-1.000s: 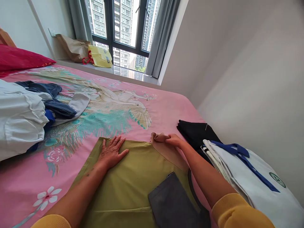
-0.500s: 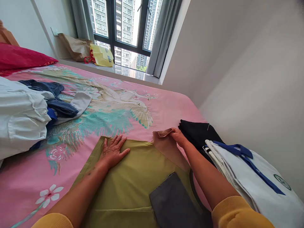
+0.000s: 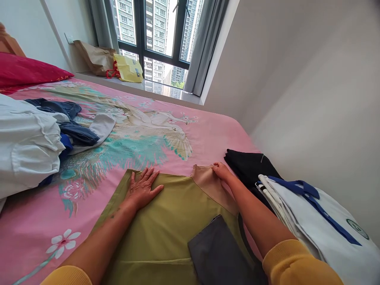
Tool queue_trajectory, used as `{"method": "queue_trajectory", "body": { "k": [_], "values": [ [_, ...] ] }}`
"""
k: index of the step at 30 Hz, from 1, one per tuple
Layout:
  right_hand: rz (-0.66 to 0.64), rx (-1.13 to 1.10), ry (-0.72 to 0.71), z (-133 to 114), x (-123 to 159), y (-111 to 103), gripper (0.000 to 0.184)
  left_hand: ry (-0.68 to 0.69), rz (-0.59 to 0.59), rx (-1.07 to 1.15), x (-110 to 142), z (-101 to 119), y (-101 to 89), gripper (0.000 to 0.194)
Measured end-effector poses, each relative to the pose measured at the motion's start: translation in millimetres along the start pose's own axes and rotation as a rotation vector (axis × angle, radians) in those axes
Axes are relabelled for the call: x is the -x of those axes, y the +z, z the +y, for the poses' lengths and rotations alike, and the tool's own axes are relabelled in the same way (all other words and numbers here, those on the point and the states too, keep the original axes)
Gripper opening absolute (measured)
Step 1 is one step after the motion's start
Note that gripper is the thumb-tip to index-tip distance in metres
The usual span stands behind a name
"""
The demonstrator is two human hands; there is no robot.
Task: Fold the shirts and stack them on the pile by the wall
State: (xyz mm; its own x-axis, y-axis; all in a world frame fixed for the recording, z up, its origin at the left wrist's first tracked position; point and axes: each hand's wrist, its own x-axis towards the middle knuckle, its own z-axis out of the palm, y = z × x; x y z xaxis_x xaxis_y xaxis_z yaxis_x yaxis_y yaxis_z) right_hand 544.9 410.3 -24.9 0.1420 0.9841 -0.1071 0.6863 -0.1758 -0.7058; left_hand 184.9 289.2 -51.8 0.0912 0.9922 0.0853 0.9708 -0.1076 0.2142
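Observation:
An olive-green cloth (image 3: 166, 221) with a tan panel (image 3: 212, 186) at its right corner and a dark grey pocket (image 3: 216, 253) lies spread on the pink bedspread (image 3: 204, 134). My left hand (image 3: 142, 188) lies flat and open on the green cloth near its far edge. My right hand (image 3: 221, 171) rests on the far corner of the tan panel with its fingers curled down onto the fabric. Both sleeves are yellow.
A folded black garment (image 3: 249, 166) and a white garment with blue trim (image 3: 314, 221) lie at the right by the wall. A heap of white and blue clothes (image 3: 32, 138) covers the left. A red pillow (image 3: 26, 71) and paper bags (image 3: 118, 65) sit beyond.
My right hand has pulled the folded-over tan corner out to the right and laid it flat. The left hand has stayed pressed on the green cloth.

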Motion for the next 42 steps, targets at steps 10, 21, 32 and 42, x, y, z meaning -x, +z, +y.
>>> {"method": "queue_trajectory", "body": {
  "k": [10,21,32,42],
  "values": [
    [0.005,0.561,-0.141,-20.2,27.6,31.9,0.079,0.001,-0.029,0.002,0.9,2.4,-4.0,0.07],
    [-0.275,0.662,-0.072,-36.1,2.0,21.7,0.06,0.002,-0.225,-0.062,-21.2,-19.0,-30.1,0.056],
    [-0.307,0.412,-0.054,-50.2,34.3,17.6,0.024,-0.024,-0.32,-0.22,-51.9,-49.0,-76.7,0.028],
    [-0.173,0.34,-0.502,-66.5,150.1,-45.8,0.014,0.223,-0.128,-0.146,24.0,-50.0,-120.5,0.023]
  ]
}}
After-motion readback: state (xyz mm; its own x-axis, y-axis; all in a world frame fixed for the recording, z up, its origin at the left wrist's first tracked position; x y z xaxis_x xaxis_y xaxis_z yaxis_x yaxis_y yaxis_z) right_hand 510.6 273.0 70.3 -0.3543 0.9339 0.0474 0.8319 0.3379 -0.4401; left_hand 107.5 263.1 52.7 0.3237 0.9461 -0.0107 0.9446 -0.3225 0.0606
